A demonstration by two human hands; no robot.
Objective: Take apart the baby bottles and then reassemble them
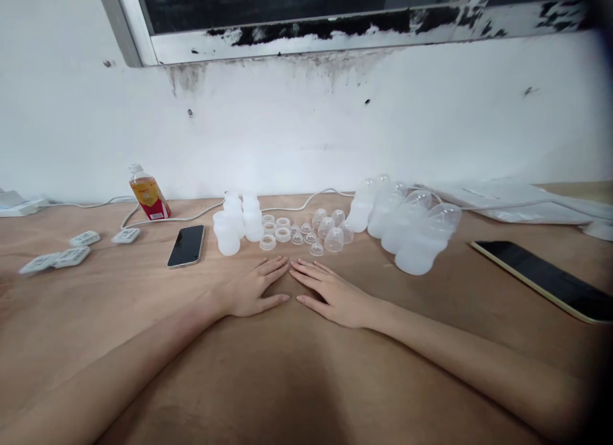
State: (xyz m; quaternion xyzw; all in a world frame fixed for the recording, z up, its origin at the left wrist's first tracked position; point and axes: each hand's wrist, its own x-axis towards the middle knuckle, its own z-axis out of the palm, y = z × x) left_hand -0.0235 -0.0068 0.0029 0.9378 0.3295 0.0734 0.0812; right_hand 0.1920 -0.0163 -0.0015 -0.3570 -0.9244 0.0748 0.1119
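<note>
My left hand (pixel 253 286) and my right hand (pixel 338 296) lie flat on the wooden table, palms down, fingertips nearly meeting in the middle. Both are open and hold nothing. Just beyond them are several white screw rings (pixel 267 246), small clear teats (pixel 317 249) and clear dome caps (pixel 334 241). Frosted white bottle-like containers (pixel 228 237) stand in rows behind and left of the rings. To the right is a group of taller frosted bottles (pixel 414 258), at least some topped with clear domes (pixel 443 220).
A phone (pixel 186 246) lies left of the containers, and a larger dark-screened device (pixel 546 276) lies far right. A drink bottle (pixel 149 195) stands near the wall, by a white cable (pixel 196 214). Several white square pieces (pixel 71 256) are at left; a plastic bag (pixel 507 202) lies back right.
</note>
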